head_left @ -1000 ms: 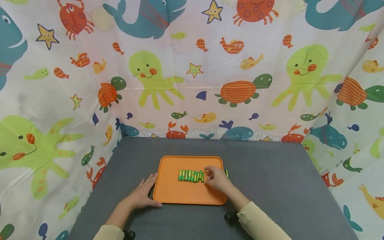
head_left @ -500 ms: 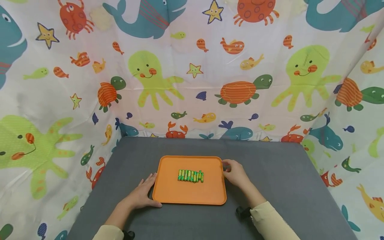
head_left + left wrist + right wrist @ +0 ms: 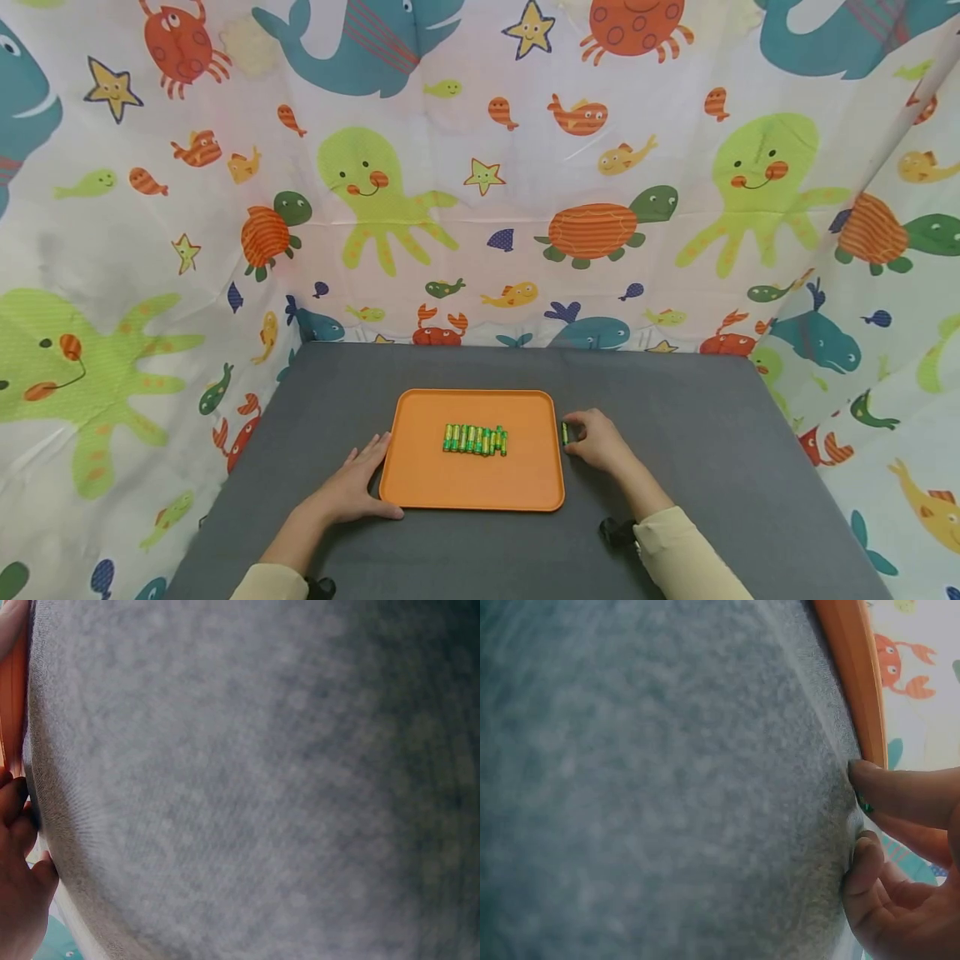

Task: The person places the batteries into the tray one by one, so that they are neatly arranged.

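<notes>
An orange tray (image 3: 472,487) lies on the grey table. A row of several green and gold batteries (image 3: 468,439) stands side by side in its middle. Another battery (image 3: 565,433) is just outside the tray's right edge. The right hand (image 3: 600,440) pinches it, finger at the far end and thumb at the near end. In the right wrist view only a green sliver of that battery (image 3: 865,803) shows behind the thumb. At the tray's left edge, the left hand (image 3: 352,483) rests with fingers extended and spread along the rim, thumb at the front left corner.
Grey cloth (image 3: 675,400) covers the table around the tray. A white curtain with printed sea animals (image 3: 480,250) hangs behind it and along both sides. Dark bands sit at both wrists, by the pale sleeves (image 3: 686,550).
The right hand has moved from the battery row inside the tray out over the right rim to the single battery there. The left hand has stayed at the tray's left edge.
</notes>
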The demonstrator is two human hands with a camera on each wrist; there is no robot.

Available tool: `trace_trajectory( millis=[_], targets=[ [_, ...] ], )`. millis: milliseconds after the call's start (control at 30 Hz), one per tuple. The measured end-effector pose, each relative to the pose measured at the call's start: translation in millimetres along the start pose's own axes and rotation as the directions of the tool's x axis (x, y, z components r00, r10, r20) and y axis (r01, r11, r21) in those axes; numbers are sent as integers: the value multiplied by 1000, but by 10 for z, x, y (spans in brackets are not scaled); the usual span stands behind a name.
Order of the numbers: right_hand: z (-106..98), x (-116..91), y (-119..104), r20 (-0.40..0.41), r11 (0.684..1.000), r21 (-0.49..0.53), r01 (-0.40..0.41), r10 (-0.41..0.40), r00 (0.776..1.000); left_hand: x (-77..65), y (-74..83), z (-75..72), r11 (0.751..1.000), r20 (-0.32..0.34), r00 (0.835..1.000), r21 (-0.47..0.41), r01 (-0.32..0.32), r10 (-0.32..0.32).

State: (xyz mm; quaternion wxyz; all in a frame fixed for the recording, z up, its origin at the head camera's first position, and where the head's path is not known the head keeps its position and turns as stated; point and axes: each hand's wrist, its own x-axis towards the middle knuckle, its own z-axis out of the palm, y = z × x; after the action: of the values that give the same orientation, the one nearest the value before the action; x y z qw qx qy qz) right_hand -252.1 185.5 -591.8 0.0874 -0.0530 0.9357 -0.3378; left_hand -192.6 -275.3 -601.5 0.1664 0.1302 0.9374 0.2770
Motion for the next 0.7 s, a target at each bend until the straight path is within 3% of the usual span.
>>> trace_trajectory(
  millis=[167, 400, 567, 700],
  targets=[
    [21, -6, 25, -53, 1000, 17, -13, 14, 998, -1, 4, 3, 1000, 2, 1000, 0, 6, -6],
    [-27, -27, -3, -147, 987, 159, -14, 37, 988, 1, 20, -3, 1000, 2, 1000, 1, 8, -8],
    [-55, -59, -204, -134, 967, 255, 27, 8, 991, -12, 32, -11, 1000, 4, 1000, 0, 9, -9],
    [19, -71, -380, -95, 963, 265, 47, -22, 995, -22, 31, -12, 1000, 10, 1000, 2, 11, -11]
  ],
)
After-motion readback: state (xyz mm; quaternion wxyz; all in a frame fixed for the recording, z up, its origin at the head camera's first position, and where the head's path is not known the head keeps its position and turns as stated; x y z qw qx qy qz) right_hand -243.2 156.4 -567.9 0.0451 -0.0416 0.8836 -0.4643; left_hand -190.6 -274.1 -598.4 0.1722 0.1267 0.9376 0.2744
